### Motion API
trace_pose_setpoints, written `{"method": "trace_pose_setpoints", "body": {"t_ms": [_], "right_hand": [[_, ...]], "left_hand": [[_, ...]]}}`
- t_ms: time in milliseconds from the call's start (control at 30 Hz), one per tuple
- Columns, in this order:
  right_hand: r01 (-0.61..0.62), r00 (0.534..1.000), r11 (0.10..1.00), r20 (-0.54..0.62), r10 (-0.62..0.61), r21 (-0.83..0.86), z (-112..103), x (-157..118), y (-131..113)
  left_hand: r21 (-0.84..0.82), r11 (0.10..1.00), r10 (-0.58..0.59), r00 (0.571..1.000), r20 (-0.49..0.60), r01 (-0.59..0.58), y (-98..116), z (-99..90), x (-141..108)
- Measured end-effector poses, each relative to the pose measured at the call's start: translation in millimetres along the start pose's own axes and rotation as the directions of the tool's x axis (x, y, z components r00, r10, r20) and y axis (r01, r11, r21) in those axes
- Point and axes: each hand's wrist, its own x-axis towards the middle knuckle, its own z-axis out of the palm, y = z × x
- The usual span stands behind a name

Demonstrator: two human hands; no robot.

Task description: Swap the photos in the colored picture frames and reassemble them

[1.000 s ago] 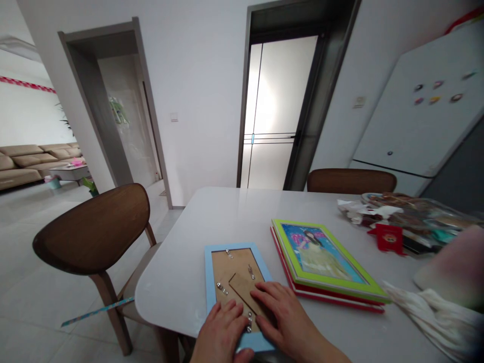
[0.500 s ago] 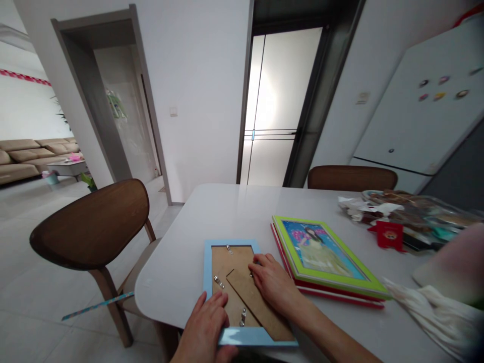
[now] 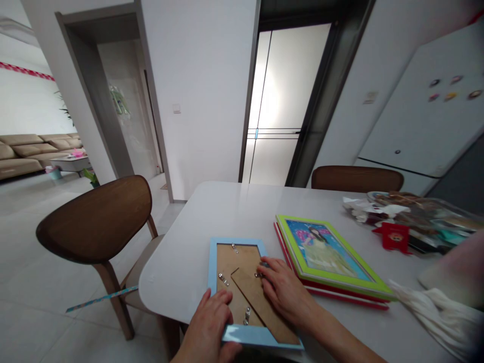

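A light blue picture frame (image 3: 213,267) lies face down on the white table, its brown backing board (image 3: 242,257) upward. The stand flap lies flat against the board. Small metal turn clips (image 3: 247,315) sit along its sides. My left hand (image 3: 212,321) grips the near left corner, fingers over the top and thumb at the near edge. On the right side, the bent fingers of my right hand (image 3: 284,291) press on a metal clip (image 3: 258,275), which they partly cover. The right hand also hides part of the frame's right edge.
Right of my hands lie stacked frames, a lime green one with a picture (image 3: 328,252) above a red one (image 3: 348,298). Farther right are a red card (image 3: 395,238), plastic bags (image 3: 434,212) and a white cloth (image 3: 438,317). Wooden chairs (image 3: 102,219) stand at the left and far side.
The view has shifted slightly, so everything sits a little farther right. My right fingers have moved a little at the clip, whose end shows more clearly. The left hand keeps its hold.
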Motion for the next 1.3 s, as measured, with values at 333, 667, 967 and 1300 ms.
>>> {"method": "trace_pose_setpoints", "body": {"t_ms": [333,667,967,1300], "right_hand": [[0.271,0.931,0.941,0.193,-0.309,0.202,-10.8,-25.7,-34.3],[0.329,0.890,0.938,0.296,-0.347,0.109,-5.8,-35.9,-25.5],[0.213,0.953,0.953,0.168,-0.251,0.214,-9.1,-32.4,-36.2],[0.117,0.961,0.968,0.220,-0.166,0.220,2.1,-8.1,-42.1]], "left_hand": [[-0.030,0.999,0.023,0.998,-0.052,-0.024,-4.6,1.9,-2.1],[-0.024,0.997,0.064,0.993,-0.102,-0.067,-8.4,6.8,-4.1],[-0.026,0.999,0.032,0.998,-0.055,-0.033,-10.1,2.3,-4.0],[-0.080,0.997,0.016,0.998,-0.064,-0.021,-9.2,-0.6,-4.8]]}}
